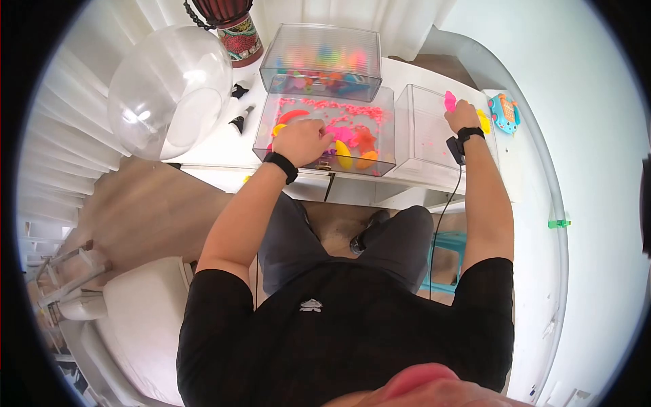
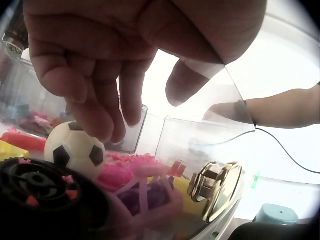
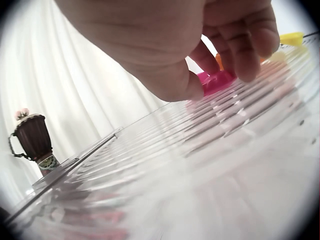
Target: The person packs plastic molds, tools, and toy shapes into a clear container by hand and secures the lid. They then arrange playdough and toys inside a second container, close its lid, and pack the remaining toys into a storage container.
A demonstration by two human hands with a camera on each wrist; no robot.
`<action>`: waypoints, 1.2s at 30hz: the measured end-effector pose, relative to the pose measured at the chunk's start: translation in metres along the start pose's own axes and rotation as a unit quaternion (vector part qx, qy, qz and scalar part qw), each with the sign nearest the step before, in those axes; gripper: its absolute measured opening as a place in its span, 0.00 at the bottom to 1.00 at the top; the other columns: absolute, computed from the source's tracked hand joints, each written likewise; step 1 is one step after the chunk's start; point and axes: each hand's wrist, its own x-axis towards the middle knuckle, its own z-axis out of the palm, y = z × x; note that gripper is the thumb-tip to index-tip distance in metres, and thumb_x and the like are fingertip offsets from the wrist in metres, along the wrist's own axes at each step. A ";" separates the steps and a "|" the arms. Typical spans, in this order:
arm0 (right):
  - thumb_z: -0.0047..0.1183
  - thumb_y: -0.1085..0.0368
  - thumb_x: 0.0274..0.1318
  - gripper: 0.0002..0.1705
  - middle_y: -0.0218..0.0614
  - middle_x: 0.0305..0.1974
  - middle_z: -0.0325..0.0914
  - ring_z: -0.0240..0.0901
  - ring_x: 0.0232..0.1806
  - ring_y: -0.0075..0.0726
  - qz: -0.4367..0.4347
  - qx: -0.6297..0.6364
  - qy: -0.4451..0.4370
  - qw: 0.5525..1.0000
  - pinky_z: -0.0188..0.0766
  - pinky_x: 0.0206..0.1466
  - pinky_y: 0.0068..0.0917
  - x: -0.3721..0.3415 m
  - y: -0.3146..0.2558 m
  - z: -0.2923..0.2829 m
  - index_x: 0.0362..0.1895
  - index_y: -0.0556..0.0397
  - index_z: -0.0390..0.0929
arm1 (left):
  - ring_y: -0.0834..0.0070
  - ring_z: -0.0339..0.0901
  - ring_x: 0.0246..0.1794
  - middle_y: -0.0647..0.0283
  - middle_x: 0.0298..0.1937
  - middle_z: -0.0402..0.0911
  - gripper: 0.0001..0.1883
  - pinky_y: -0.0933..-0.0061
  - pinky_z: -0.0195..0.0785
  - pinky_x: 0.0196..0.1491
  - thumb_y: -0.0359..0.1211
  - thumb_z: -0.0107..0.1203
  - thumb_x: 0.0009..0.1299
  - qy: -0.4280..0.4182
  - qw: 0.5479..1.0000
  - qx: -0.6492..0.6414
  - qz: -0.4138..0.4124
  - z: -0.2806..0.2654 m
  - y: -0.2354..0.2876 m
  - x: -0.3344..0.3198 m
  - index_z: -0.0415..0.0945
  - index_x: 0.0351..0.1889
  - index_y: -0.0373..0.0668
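My left hand (image 1: 302, 142) hovers over a clear plastic box (image 1: 268, 119) of toys, fingers loosely bent and nothing between them. In the left wrist view, its fingertips hang right above a small black-and-white soccer ball (image 2: 75, 152), beside a black wheel-like part (image 2: 45, 195) and a pink toy piece (image 2: 150, 200). On the right, my right hand (image 1: 462, 115) pinches a bright pink plastic toy (image 1: 449, 102) between thumb and fingers. That toy (image 3: 216, 82) is low over the ridged top of a second clear box (image 1: 420, 129). A yellow toy (image 1: 483, 121) lies just beyond the hand.
Behind the toy box stands a lidded clear box (image 1: 322, 61) of colourful pieces. A large transparent bowl (image 1: 156, 95), a hand drum (image 1: 237, 41) and small black items (image 1: 237, 124) are at left. A blue toy telephone (image 1: 505, 114) sits at the right end of the white table.
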 end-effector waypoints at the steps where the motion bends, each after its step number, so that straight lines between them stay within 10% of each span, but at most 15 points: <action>1: 0.62 0.53 0.57 0.26 0.57 0.55 0.83 0.81 0.59 0.59 0.002 -0.006 -0.014 1.000 0.78 0.64 0.49 0.001 -0.001 -0.002 0.52 0.60 0.83 | 0.58 0.86 0.44 0.60 0.40 0.88 0.18 0.55 0.79 0.47 0.50 0.59 0.73 -0.006 1.000 0.016 -0.004 -0.001 0.001 0.000 0.86 0.41 0.46; 17: 0.65 0.55 0.53 0.26 0.59 0.50 0.84 0.81 0.55 0.61 -0.033 0.070 0.005 0.997 0.79 0.60 0.49 -0.026 -0.033 -0.024 0.51 0.58 0.80 | 0.55 0.86 0.48 0.56 0.44 0.88 0.21 0.51 0.78 0.51 0.51 0.60 0.70 0.006 1.000 -0.010 0.013 0.002 -0.005 0.000 0.83 0.49 0.45; 23: 0.65 0.61 0.50 0.24 0.55 0.47 0.80 0.78 0.52 0.62 -0.304 0.275 0.034 0.912 0.77 0.57 0.49 -0.102 -0.128 -0.042 0.51 0.57 0.79 | 0.60 0.86 0.46 0.59 0.54 0.86 0.32 0.59 0.79 0.51 0.46 0.68 0.67 0.074 0.996 -0.004 0.053 0.008 -0.010 0.000 0.74 0.68 0.47; 29: 0.66 0.63 0.52 0.25 0.52 0.52 0.79 0.79 0.54 0.60 -0.345 0.214 0.055 0.912 0.78 0.56 0.49 -0.146 -0.197 -0.003 0.56 0.55 0.79 | 0.74 0.84 0.39 0.61 0.46 0.87 0.29 0.69 0.78 0.46 0.43 0.70 0.70 -0.026 0.978 -0.204 0.037 -0.007 -0.012 0.000 0.76 0.64 0.38; 36: 0.69 0.63 0.51 0.27 0.53 0.53 0.78 0.78 0.55 0.62 -0.295 0.331 0.042 0.895 0.78 0.57 0.50 -0.163 -0.219 0.015 0.56 0.53 0.77 | 0.68 0.85 0.39 0.58 0.40 0.88 0.25 0.66 0.78 0.47 0.43 0.66 0.73 -0.018 0.967 -0.252 -0.023 0.005 -0.030 0.016 0.79 0.61 0.36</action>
